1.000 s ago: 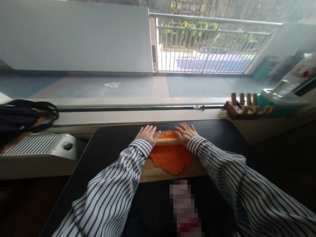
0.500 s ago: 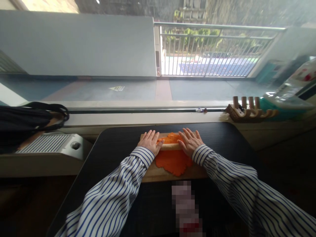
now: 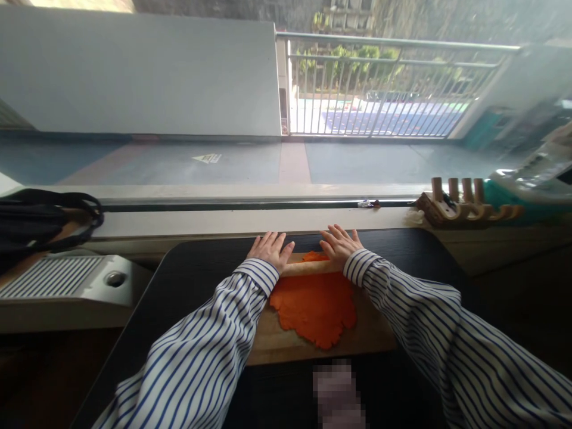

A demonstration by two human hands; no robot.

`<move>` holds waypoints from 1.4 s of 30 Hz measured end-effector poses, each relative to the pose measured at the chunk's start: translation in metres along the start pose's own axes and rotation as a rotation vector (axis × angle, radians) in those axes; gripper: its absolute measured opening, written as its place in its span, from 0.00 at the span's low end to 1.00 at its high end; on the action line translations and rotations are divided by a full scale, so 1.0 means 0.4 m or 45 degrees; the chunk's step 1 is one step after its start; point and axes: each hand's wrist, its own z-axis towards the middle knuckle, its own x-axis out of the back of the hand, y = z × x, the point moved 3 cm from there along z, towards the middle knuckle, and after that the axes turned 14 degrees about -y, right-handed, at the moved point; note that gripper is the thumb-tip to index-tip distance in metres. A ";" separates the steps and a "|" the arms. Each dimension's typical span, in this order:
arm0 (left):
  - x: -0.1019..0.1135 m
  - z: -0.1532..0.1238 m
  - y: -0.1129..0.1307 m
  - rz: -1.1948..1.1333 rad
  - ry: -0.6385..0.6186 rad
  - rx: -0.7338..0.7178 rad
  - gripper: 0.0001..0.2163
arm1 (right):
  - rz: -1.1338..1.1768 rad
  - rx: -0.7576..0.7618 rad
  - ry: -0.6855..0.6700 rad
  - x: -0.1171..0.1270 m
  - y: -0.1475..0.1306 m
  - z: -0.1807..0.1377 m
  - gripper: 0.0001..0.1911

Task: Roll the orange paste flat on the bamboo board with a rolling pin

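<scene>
A flattened sheet of orange modelling clay (image 3: pixel 315 307) with ragged edges lies on a wooden board (image 3: pixel 286 348). Across its far part rests a pale wooden rolling pin (image 3: pixel 308 269). My left hand (image 3: pixel 270 250) lies flat over the pin's left end, fingers stretched forward and apart. On the right end my right hand (image 3: pixel 339 243) does the same, palm down with spread fingers. The pin's ends are hidden under both hands. A small strip of clay shows beyond the pin.
The board sits on a black table (image 3: pixel 201 286) against a window sill (image 3: pixel 214 223). Wooden hook-like pieces (image 3: pixel 469 205) stand on the sill at right. A dark bag (image 3: pixel 40 220) and a white slatted unit (image 3: pixel 67 286) are at left. A blurred-out item (image 3: pixel 338 393) lies near the table's front.
The rolling pin has moved away from me over the clay under both flat hands. More of the sheet shows on my side, and less beyond the pin. The view has shifted slightly.
</scene>
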 end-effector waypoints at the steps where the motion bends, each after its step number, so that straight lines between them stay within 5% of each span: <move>1: 0.002 0.005 -0.001 -0.004 0.001 0.000 0.30 | 0.005 0.005 0.007 0.003 0.000 0.005 0.25; 10: 0.002 -0.002 0.002 -0.001 -0.022 0.004 0.30 | -0.005 0.022 0.012 -0.001 -0.004 -0.001 0.25; 25: -0.037 -0.120 0.029 0.201 0.027 -0.088 0.32 | -0.118 0.036 0.057 -0.044 -0.048 -0.153 0.28; 42: -0.104 -0.270 0.048 0.256 0.185 -0.206 0.32 | -0.125 0.239 0.309 -0.145 -0.058 -0.289 0.29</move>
